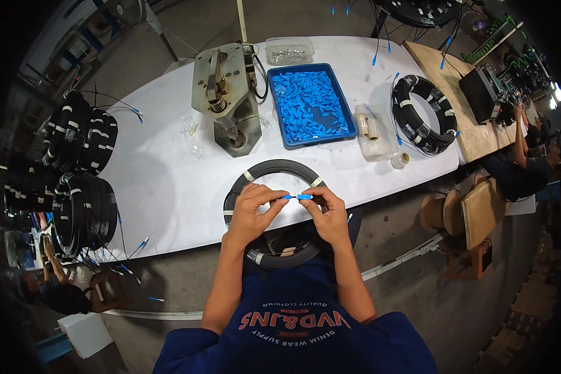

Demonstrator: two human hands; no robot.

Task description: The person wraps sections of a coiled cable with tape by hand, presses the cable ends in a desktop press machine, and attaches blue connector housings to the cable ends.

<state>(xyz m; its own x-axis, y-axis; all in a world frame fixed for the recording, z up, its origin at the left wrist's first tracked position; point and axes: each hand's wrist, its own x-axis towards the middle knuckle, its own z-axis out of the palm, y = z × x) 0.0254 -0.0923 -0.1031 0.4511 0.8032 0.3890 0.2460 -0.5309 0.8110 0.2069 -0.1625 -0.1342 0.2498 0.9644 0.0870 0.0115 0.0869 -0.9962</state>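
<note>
Over the table's near edge, my left hand [250, 209] pinches a small blue connector piece [287, 197] between thumb and fingers. My right hand [330, 218] faces it, closed on a blue fibre-optic connector [305, 197]. A short dark and pale section spans the gap between the two blue parts; its details are too small to make out. Under and behind both hands lies a coil of black cable [274, 167] with white ties, partly hidden by my left hand. Another black coil [293, 258] shows below, between my forearms.
A metal press [227, 93] stands at the back. Right of it are a blue tray [350, 128] of loose blue connector housings, clear plastic boxes [291, 43], a small roll [400, 161] and a tied cable coil [445, 115]. Cable coils [84, 212] pile up at left. Other people work at both sides.
</note>
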